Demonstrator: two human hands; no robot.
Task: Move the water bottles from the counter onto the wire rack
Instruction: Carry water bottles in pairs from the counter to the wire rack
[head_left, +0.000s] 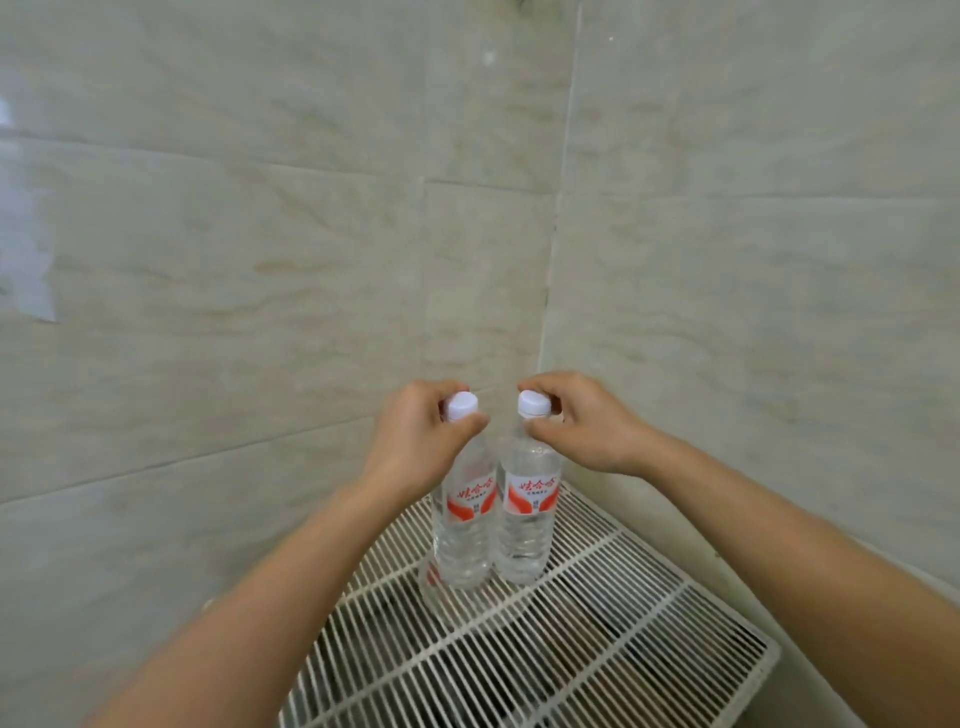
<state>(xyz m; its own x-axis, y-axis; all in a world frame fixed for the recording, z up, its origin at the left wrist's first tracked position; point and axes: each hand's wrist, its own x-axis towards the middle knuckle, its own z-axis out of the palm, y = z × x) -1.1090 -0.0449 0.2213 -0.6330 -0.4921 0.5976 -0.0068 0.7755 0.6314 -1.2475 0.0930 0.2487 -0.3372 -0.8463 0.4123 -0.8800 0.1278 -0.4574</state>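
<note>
Two clear water bottles with white caps and red-and-white labels stand upright side by side at the far corner of a white wire rack (597, 623). My left hand (415, 441) grips the neck of the left bottle (467, 525) just under its cap. My right hand (582, 426) grips the neck of the right bottle (527, 519) the same way. The two bottles almost touch each other. Both bottle bases rest on the rack's wires or just above them; I cannot tell which.
Pale marble-look tiled walls (260, 260) meet in a corner right behind the bottles. The rack stretches toward me and to the right, with bare wire in front of the bottles. A dark surface shows dimly through the wires.
</note>
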